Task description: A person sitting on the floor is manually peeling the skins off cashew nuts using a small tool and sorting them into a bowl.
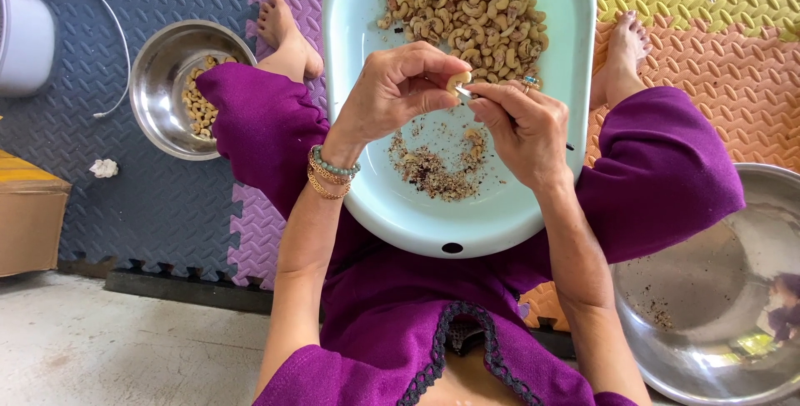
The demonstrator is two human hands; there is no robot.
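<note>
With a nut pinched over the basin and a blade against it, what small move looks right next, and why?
Probably scrape the small blade along the cashew. The left hand pinches it over the pale basin, the right hand holds the blade at it, and skin flakes lie below.

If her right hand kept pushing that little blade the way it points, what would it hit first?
The right hand aims the thin blade leftward at the cashew pinched in the left hand. It would likely meet the nut first, then the left fingertips behind it.
</note>
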